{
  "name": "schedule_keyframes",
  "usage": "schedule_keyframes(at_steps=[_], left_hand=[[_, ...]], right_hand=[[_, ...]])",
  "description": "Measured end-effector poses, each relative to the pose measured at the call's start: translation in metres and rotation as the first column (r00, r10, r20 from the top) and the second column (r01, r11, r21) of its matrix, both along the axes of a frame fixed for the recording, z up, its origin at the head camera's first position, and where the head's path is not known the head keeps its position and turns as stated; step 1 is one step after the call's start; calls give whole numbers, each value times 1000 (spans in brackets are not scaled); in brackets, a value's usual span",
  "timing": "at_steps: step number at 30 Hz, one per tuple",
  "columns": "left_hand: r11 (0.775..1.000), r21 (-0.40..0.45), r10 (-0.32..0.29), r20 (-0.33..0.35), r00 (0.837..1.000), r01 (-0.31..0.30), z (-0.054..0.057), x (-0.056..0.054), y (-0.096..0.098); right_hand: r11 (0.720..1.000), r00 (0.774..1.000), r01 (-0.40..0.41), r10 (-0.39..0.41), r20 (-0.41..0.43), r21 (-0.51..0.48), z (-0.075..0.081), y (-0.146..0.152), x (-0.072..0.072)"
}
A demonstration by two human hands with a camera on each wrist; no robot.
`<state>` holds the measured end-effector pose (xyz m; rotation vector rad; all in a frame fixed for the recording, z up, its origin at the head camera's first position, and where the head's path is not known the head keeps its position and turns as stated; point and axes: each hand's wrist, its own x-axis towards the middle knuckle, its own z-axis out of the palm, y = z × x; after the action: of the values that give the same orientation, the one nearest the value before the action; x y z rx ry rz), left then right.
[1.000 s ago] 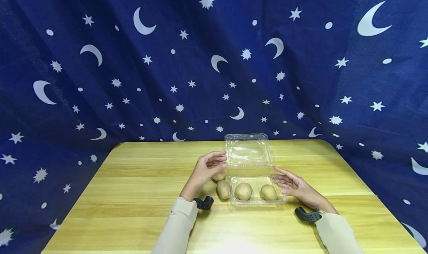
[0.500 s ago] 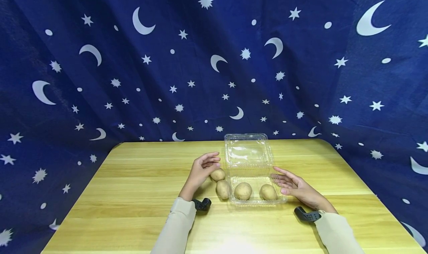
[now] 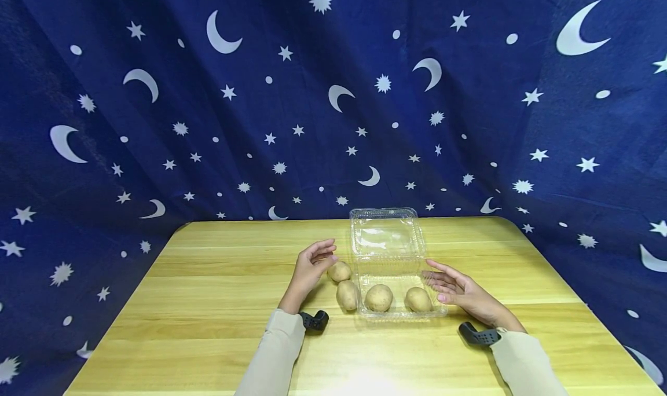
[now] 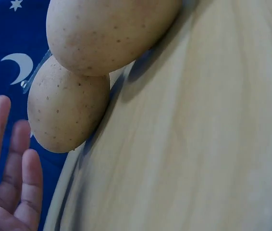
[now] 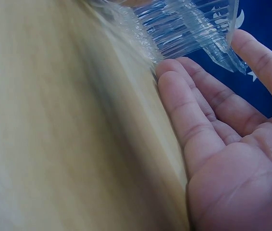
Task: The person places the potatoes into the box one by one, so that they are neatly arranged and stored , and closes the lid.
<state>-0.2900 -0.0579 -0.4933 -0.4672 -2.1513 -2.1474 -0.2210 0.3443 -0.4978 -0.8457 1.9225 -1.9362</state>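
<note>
A clear plastic clamshell box (image 3: 388, 234) stands on the table with its lid raised at the back. Two potatoes, one at the left (image 3: 378, 298) and one at the right (image 3: 418, 299), lie in its base. Just outside its left wall are a front potato (image 3: 347, 295) and a back potato (image 3: 340, 271). Beside the back one is my left hand (image 3: 311, 271), fingers loosely bent and holding nothing; the left wrist view shows its fingers (image 4: 31, 185) apart from both potatoes. With extended fingers, my right hand (image 3: 466, 297) touches the box's right side, its fingertips (image 5: 174, 84) at the ribbed plastic wall.
The light wooden table (image 3: 208, 315) runs back to a dark blue curtain (image 3: 292, 95) printed with white moons and stars. Black wrist devices sit at the left cuff (image 3: 315, 321) and the right cuff (image 3: 476, 335).
My left hand has moved left, away from the box's side, and the back potato shows more fully now. My right hand and the box have stayed in place.
</note>
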Motion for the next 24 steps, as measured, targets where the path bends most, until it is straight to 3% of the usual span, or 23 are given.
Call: schedule_keyframes(at_steps=[6, 14, 24], left_hand=[[999, -13, -50, 52, 997, 51, -7, -2, -3], [984, -69, -157, 138, 978, 167, -7, -1, -9], [969, -172, -143, 198, 970, 178, -6, 0, -12]], right_hand=[[1000, 1000, -3, 3, -1, -5, 0, 0, 0], [1000, 1000, -11, 11, 3, -17, 1, -1, 0], [1000, 1000, -18, 18, -3, -23, 5, -4, 2]])
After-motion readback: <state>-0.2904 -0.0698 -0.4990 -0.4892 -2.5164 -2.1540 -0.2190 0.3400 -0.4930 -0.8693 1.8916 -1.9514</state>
